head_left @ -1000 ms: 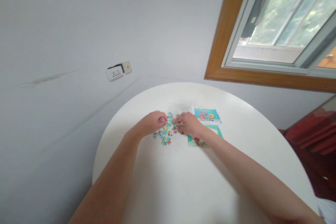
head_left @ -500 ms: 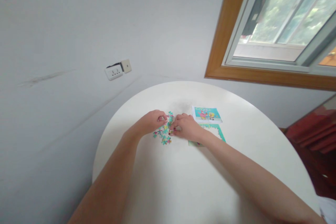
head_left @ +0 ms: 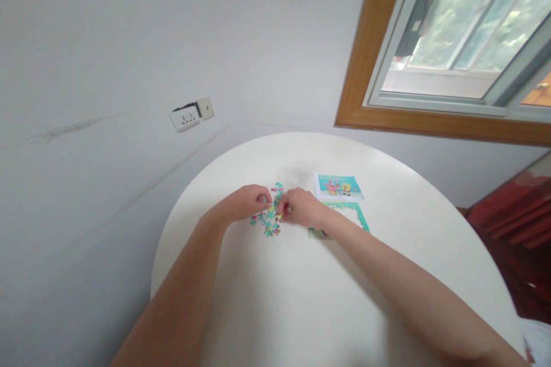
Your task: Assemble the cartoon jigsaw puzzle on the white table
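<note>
Loose jigsaw puzzle pieces (head_left: pixel 270 222), mostly turquoise with bits of yellow and pink, lie in a small heap on the white round table (head_left: pixel 275 298). My left hand (head_left: pixel 253 199) is at the heap's left side, thumb and fingertips pinched together; whatever is between them is too small to make out. On the right side, my right hand (head_left: pixel 298 206) has its fingers curled down at the pieces, and what they hold is hidden. Under and beyond my right wrist lies a puzzle frame (head_left: pixel 364 220) with a green border and white middle, partly covered by the forearm.
A picture card (head_left: pixel 340 187) with two cartoon figures lies behind the puzzle frame. Beyond the table stands a white wall with a power socket (head_left: pixel 186 118). A wood-framed window (head_left: pixel 350 109) is at the upper right, and red cloth (head_left: pixel 516 212) hangs at the right.
My left hand has lowered slightly towards the pieces. The fingers of my right hand have drawn closer together at the heap's right side. The frame and card have not moved.
</note>
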`<state>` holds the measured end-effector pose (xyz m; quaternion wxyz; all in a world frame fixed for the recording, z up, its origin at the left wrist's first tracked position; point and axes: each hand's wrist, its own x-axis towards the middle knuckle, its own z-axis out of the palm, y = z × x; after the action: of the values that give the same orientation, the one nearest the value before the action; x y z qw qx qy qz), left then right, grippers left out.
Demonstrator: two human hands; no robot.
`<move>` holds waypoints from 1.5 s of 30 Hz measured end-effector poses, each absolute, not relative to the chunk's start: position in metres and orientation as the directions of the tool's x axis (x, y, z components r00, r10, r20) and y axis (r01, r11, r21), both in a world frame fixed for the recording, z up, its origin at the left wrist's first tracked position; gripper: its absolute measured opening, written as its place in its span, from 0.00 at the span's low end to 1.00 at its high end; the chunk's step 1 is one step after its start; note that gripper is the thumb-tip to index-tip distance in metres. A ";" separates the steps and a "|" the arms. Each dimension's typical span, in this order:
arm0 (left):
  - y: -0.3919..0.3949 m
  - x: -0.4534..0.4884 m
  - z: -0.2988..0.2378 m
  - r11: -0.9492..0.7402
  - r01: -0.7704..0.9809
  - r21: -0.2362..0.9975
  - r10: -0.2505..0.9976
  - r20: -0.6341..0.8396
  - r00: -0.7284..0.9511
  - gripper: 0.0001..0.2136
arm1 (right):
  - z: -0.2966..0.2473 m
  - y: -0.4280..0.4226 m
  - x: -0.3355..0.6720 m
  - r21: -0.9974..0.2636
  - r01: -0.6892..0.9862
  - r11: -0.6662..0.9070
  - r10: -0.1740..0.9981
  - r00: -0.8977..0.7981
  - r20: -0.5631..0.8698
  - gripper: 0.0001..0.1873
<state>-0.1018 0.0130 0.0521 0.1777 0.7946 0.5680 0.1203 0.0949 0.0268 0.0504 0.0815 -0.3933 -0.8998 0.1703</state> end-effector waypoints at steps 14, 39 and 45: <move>0.008 -0.094 0.054 -0.271 0.779 0.566 0.896 -0.146 0.418 0.12 | 0.044 0.034 0.102 -0.664 0.523 0.534 0.754 -0.650 0.095 0.14; 0.009 -0.057 0.057 -0.333 0.666 0.668 0.909 0.040 0.414 0.15 | 0.057 0.045 0.161 -0.669 0.516 0.536 0.772 -0.620 0.140 0.10; 0.002 -0.024 0.045 -0.525 0.626 0.577 0.820 0.146 0.553 0.10 | 0.050 0.034 0.221 -0.643 0.561 0.522 0.811 -0.561 0.169 0.15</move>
<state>-0.0237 0.0016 0.0451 0.2370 0.8488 0.4260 0.2048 0.2214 0.0336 0.0502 0.2314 -0.4076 -0.8410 0.2702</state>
